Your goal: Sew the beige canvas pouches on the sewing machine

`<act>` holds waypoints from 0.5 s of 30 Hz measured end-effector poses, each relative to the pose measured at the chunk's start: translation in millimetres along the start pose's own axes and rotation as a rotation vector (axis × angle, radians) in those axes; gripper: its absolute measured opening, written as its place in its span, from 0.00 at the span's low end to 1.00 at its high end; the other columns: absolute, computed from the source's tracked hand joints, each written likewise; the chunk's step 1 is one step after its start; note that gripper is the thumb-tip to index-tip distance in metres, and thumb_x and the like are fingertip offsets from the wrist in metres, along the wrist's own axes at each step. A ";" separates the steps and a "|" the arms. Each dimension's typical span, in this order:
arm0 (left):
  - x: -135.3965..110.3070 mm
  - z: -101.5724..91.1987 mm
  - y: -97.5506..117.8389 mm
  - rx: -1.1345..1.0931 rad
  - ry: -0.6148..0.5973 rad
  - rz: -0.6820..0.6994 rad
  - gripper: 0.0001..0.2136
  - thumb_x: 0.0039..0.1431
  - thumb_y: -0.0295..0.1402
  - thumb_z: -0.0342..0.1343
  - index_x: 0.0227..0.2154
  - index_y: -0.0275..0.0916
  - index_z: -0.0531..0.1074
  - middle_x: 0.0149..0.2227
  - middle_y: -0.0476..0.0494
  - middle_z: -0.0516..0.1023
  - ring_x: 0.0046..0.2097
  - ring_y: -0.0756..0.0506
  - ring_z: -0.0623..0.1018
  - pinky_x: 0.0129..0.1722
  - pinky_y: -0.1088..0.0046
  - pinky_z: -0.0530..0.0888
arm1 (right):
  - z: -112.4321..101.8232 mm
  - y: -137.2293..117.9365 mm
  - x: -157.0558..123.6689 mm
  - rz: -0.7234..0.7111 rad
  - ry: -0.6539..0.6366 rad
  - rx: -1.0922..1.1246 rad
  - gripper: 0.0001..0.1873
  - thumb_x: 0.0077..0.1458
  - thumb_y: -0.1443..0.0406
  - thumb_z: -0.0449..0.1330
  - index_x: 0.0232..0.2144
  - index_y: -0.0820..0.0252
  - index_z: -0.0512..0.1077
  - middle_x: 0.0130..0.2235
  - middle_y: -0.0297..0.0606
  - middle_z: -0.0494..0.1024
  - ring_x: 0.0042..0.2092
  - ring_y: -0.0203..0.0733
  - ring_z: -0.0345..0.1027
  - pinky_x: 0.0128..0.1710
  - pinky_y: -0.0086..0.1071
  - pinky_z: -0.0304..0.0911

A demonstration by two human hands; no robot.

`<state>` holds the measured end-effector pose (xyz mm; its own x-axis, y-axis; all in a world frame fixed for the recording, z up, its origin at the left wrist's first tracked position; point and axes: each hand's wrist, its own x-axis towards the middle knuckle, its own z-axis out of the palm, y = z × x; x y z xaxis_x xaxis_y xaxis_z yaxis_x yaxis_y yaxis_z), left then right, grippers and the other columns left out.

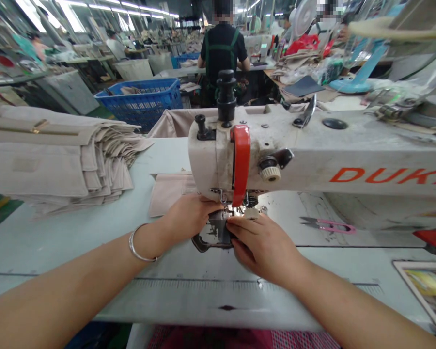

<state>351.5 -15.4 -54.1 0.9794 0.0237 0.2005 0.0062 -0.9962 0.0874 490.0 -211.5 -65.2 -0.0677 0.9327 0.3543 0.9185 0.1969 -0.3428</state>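
A beige fabric piece (pixel 170 194) lies on the sewing machine bed, partly hidden by the machine head and my hand. My left hand (pixel 189 218), with a silver bangle at the wrist, is closed at its near edge, fingers reaching toward the needle. On the other side of the presser foot (pixel 233 211), my right hand (pixel 263 242) has its fingers pressed together; what they hold, if anything, is hidden. Above both hands stands the white sewing machine (pixel 305 160) with a red lever cover (pixel 241 165). A lit spot shows at the needle.
Stacked beige fabric pieces (pixel 51 160) sit at the left of the table. Pink-handled thread snips (pixel 330 226) lie on the machine bed at right. Behind the table are a blue crate (pixel 141 99) and a person (pixel 223 48) seen from behind. A ruler strip (pixel 174 283) runs along the front.
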 end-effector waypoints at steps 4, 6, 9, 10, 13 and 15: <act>-2.2 -4.2 8.8 0.019 -0.015 0.005 0.20 0.59 0.18 0.46 0.50 0.39 0.72 0.48 0.44 0.80 0.48 0.44 0.79 0.49 0.64 0.76 | -0.3 0.1 -0.1 -0.008 -0.003 -0.010 0.16 0.63 0.69 0.52 0.50 0.64 0.72 0.50 0.47 0.77 0.49 0.50 0.69 0.47 0.47 0.67; -3.4 -3.4 8.7 0.017 -0.013 -0.003 0.21 0.58 0.17 0.47 0.50 0.39 0.72 0.48 0.44 0.80 0.48 0.44 0.79 0.49 0.65 0.76 | -0.2 -0.3 0.2 -0.010 -0.002 -0.015 0.16 0.63 0.68 0.52 0.50 0.64 0.72 0.50 0.46 0.77 0.50 0.50 0.69 0.48 0.47 0.67; -4.5 -4.1 7.5 0.033 -0.026 0.000 0.20 0.58 0.17 0.48 0.51 0.39 0.72 0.49 0.43 0.79 0.50 0.43 0.78 0.52 0.63 0.74 | 0.2 -0.3 0.2 -0.009 -0.001 -0.024 0.16 0.62 0.69 0.53 0.50 0.64 0.73 0.50 0.46 0.77 0.50 0.50 0.69 0.49 0.47 0.67; -4.4 -6.2 8.3 0.048 -0.040 0.002 0.19 0.59 0.18 0.49 0.51 0.39 0.72 0.49 0.41 0.78 0.50 0.42 0.77 0.52 0.62 0.74 | 0.3 0.0 -0.1 -0.014 -0.004 -0.028 0.15 0.62 0.69 0.53 0.49 0.64 0.73 0.50 0.45 0.77 0.50 0.50 0.68 0.49 0.47 0.67; -2.1 -19.4 15.9 0.045 -0.103 -0.034 0.16 0.58 0.20 0.51 0.47 0.38 0.73 0.48 0.39 0.78 0.48 0.39 0.77 0.48 0.61 0.74 | 0.7 1.7 -1.5 -0.028 -0.012 -0.034 0.15 0.62 0.69 0.53 0.48 0.64 0.73 0.51 0.44 0.77 0.51 0.49 0.68 0.51 0.46 0.65; 0.7 -30.4 23.3 -0.064 -0.167 -0.089 0.15 0.56 0.20 0.51 0.43 0.40 0.75 0.43 0.43 0.80 0.43 0.42 0.78 0.42 0.66 0.74 | 0.8 2.3 -2.5 -0.039 -0.013 -0.035 0.16 0.62 0.69 0.52 0.51 0.65 0.72 0.53 0.43 0.76 0.52 0.49 0.67 0.51 0.45 0.65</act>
<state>346.3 -36.1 -22.3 0.9955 0.0919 0.0252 0.0867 -0.9833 0.1601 492.0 -213.1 -67.6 -0.1089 0.9284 0.3553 0.9280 0.2230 -0.2983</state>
